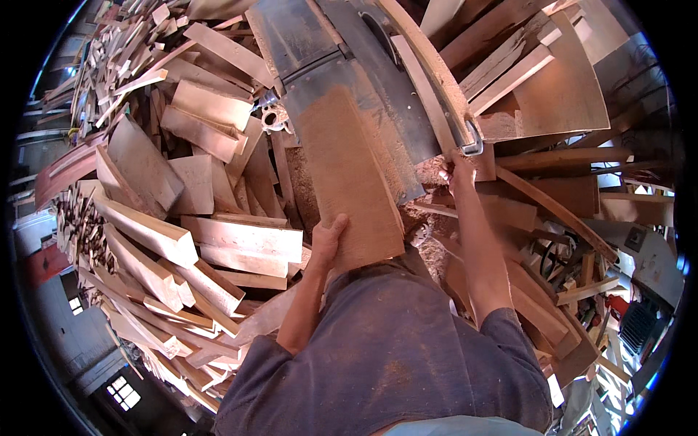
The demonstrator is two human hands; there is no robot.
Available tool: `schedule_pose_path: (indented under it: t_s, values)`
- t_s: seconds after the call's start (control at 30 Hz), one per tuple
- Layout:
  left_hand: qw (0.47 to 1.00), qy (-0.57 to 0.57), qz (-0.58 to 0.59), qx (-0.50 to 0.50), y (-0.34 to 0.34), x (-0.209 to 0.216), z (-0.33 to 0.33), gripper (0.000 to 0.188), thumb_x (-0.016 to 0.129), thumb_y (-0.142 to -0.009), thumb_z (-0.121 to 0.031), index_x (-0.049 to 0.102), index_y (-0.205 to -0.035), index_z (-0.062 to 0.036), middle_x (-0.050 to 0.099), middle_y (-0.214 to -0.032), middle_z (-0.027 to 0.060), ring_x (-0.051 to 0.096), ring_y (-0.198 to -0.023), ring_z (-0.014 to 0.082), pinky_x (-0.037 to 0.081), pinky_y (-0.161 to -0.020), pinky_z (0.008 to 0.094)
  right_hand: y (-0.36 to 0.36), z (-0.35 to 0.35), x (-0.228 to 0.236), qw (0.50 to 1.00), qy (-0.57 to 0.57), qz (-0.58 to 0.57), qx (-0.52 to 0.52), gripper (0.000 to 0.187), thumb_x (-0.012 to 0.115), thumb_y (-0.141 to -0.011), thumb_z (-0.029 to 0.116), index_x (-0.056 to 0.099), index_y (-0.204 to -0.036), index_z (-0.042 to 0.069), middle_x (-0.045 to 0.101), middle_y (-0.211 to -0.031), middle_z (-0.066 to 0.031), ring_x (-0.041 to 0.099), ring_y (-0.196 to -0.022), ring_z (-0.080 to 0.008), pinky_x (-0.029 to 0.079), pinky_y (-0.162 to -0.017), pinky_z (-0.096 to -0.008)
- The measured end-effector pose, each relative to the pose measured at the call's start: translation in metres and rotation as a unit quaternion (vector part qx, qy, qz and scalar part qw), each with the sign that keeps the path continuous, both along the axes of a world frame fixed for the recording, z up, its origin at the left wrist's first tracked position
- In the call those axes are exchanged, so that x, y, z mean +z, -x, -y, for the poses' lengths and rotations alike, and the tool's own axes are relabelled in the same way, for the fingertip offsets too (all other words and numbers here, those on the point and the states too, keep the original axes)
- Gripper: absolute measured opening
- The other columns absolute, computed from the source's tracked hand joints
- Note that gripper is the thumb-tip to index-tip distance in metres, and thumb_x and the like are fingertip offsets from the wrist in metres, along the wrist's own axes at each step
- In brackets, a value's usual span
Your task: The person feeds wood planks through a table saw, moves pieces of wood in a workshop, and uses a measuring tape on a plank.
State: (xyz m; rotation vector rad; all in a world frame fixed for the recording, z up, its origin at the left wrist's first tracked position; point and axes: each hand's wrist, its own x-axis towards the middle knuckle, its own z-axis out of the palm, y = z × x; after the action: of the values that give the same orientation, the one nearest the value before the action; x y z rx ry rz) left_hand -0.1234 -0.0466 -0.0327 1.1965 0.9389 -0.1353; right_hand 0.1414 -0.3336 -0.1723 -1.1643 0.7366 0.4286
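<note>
A wide wooden board (342, 160) lies lengthwise on the dark metal machine table (407, 138), its near end sticking out toward my body. My left hand (331, 238) grips the board's left edge close to that end, thumb on top and fingers hidden underneath. On the right, a long wooden fence (425, 87) runs along the table, with a metal clamp (473, 139) at its near end. Just below the clamp, my right hand (459, 174) is closed, its fingertips close to the fence's end. What it pinches is too small to make out.
Cut wood pieces (240, 243) are heaped at the left, close to my left arm. More boards and curved strips (556, 211) lie at the right. A metal fitting (275, 118) sits at the table's left side. Sawdust (434, 254) lies by the table's near end.
</note>
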Motion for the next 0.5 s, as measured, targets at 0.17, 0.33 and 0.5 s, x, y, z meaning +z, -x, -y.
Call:
schedule_pose_path:
  t_s: [0.17, 0.33, 0.5]
  values:
    - [0.998, -0.051, 0.011, -0.039, -0.014, 0.003, 0.014, 0.054, 0.080, -0.091, -0.037, 0.066, -0.122, 0.0053, 0.071, -0.112, 0.0071, 0.067, -0.099, 0.0148, 0.054, -0.087, 0.0307, -0.004, 0.020, -0.010, 0.996, 0.024, 0.018, -0.089, 0.017, 0.069, -0.099, 0.020, 0.063, -0.103, 0.004, 0.063, -0.081, -0.0072, 0.065, -0.065, -0.0203, 0.060, -0.050, -0.0324]
    - [0.998, -0.027, 0.033, -0.037, -0.037, -0.010, 0.045, 0.047, 0.077, -0.093, -0.031, 0.067, -0.122, 0.0049, 0.072, -0.111, 0.0084, 0.067, -0.098, 0.0154, 0.054, -0.087, 0.0310, -0.002, 0.032, -0.007, 0.991, -0.048, 0.008, -0.122, 0.015, 0.065, -0.101, 0.019, 0.063, -0.102, 0.004, 0.065, -0.084, -0.0089, 0.066, -0.067, -0.0209, 0.060, -0.055, -0.0339]
    - [0.997, -0.033, 0.054, -0.032, -0.061, -0.027, 0.087, 0.045, 0.077, -0.094, -0.029, 0.068, -0.120, 0.0062, 0.073, -0.113, 0.0093, 0.068, -0.099, 0.0162, 0.054, -0.088, 0.0322, 0.056, 0.062, 0.009, 0.994, -0.110, 0.010, -0.019, 0.029, 0.061, -0.103, 0.030, 0.060, -0.107, 0.001, 0.066, -0.088, -0.0103, 0.067, -0.070, -0.0220, 0.060, -0.057, -0.0336]
